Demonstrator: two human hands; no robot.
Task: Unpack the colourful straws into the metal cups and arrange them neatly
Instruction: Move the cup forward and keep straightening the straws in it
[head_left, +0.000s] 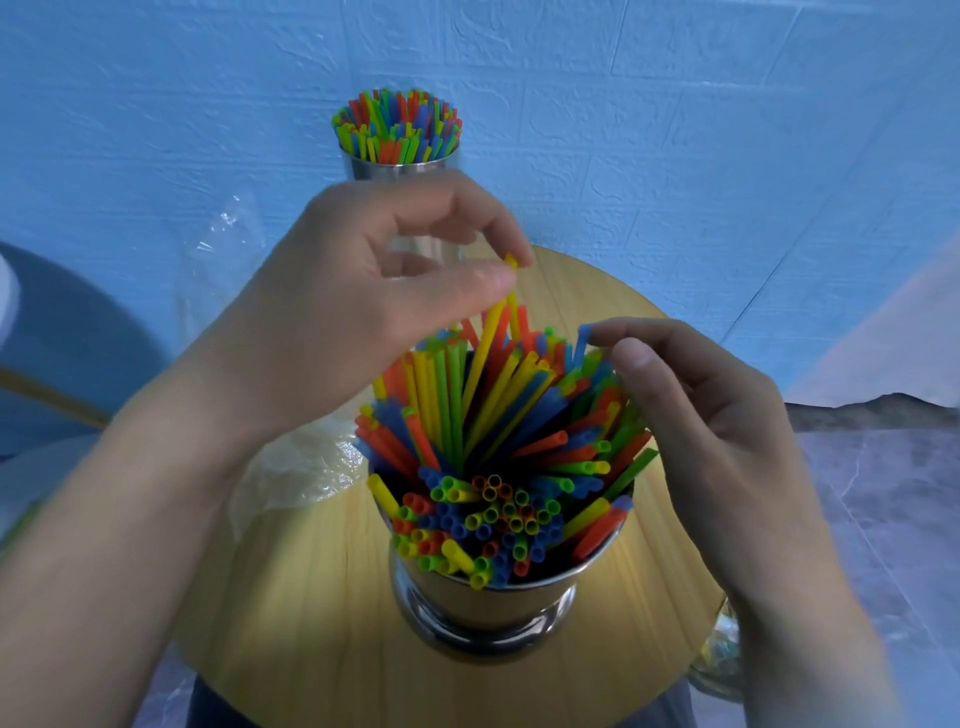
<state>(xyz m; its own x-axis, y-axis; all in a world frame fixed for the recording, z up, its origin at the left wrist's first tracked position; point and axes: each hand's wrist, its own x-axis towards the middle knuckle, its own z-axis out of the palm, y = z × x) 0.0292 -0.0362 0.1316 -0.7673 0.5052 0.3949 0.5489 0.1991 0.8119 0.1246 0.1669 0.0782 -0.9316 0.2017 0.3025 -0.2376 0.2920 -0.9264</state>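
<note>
Left hand (363, 291) pinches yellow straw (488, 343) top, long axis near upright in cup (483, 608); right hand (717, 431) loose, touching blue straw (583, 338).

A single head-worn view looks steeply down, close over the round tabletop (322, 597), toward the wall (675, 130).

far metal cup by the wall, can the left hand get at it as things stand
Probably yes. The far metal cup stands beyond the left hand, with nothing visibly between them. But that hand is pinching a yellow straw in the near cup, so it must release that first.
</note>
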